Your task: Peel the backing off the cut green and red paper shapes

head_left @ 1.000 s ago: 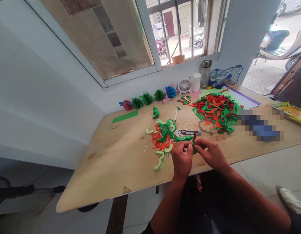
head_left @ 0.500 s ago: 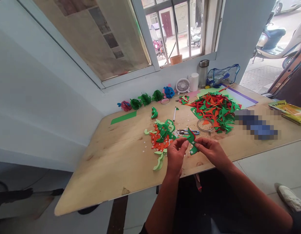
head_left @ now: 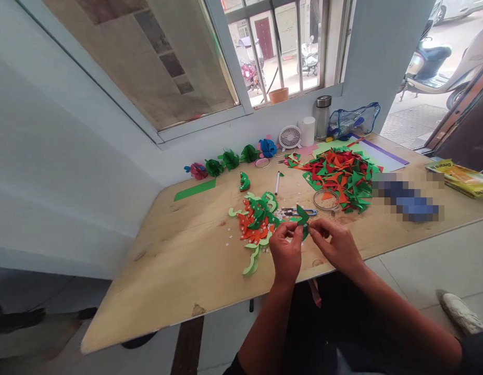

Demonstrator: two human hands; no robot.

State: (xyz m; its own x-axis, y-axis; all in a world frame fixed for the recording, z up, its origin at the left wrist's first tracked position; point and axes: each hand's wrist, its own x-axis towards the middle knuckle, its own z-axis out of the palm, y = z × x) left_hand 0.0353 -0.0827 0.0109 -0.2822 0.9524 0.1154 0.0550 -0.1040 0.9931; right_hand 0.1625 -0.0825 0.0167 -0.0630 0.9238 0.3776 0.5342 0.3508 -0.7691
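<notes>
Between thumb and fingers of my left hand (head_left: 286,247) is a green cut-paper piece (head_left: 302,214), its pointed end sticking up above the fingertips. My right hand (head_left: 337,245) is closed in a pinch at the piece's right edge; whatever is between those fingertips is too small to make out. Just left of my hands lies a heap of green and orange cut-paper shapes (head_left: 257,221) dotted with small white squares. A pair of thread snips (head_left: 304,212) with blue handles rests right behind the held piece.
A large pile of red, orange and green paper scraps (head_left: 343,177) covers the right side of the wooden table (head_left: 166,271), with a roll-shaped ring (head_left: 326,199) before it. A white pen (head_left: 277,183), folded paper ornaments (head_left: 230,159), a small fan (head_left: 290,137) and a bottle (head_left: 322,117) stand or lie farther back.
My right fingers have shifted to the green piece's edge, and the red side seen before no longer shows. The piece has turned in my left hand. The view has moved slightly.
</notes>
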